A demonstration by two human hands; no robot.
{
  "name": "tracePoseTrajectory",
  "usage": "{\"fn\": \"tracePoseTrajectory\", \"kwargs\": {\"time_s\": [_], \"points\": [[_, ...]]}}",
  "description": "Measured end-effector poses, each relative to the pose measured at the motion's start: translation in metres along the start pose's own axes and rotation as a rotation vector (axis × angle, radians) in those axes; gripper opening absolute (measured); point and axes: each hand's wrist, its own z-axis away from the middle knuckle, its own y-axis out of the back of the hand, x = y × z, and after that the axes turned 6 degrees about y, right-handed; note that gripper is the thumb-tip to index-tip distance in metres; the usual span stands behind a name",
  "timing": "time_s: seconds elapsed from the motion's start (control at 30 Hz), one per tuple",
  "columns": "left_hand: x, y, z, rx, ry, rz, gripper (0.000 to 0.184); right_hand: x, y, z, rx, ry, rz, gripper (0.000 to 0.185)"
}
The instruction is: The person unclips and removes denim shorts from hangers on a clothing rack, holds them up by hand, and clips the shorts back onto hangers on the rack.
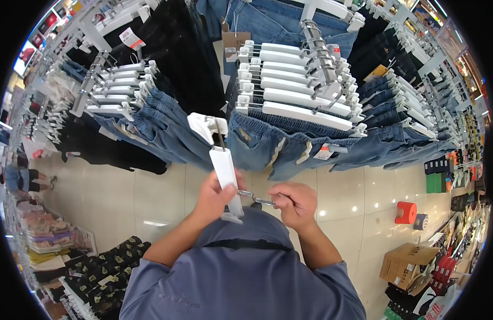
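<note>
Left hand [211, 197] gripping white hanger [223, 165], right hand [296, 204] holding metal hook [263, 201], jeans [251, 144] hanging ahead

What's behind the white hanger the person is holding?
Behind the hanger, some fingers of the left hand poke out on one side, and tiled floor shows beyond. The hanger covers part of those fingers.

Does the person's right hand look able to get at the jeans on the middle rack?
Probably yes: the jeans hang ahead of the right hand, with nothing visible blocking the way. Its fingers are closed on a metal piece, though, so it may need to let go first.
</note>
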Motion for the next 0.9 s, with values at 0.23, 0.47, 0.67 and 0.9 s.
{"fn": "tracePoseTrajectory", "kwargs": {"time_s": [0.23,0.47,0.67,0.9], "points": [[0.019,-0.031,-0.005,-0.049,-0.040,0.034,0.033,-0.004,0.004,0.004,0.132,-0.298,-0.140,0.013],[0.015,-0.040,-0.007,-0.049,-0.128,0.060,0.033,-0.005,0.010,0.003,0.188,-0.199,-0.228,0.020],[0.003,-0.042,-0.004,-0.014,-0.101,0.109,0.032,0.001,0.005,0.014,0.244,-0.297,-0.373,0.021],[-0.001,-0.039,0.000,0.162,-0.024,0.223,0.034,0.005,-0.015,0.017,0.131,-0.172,-0.269,0.028]]}}
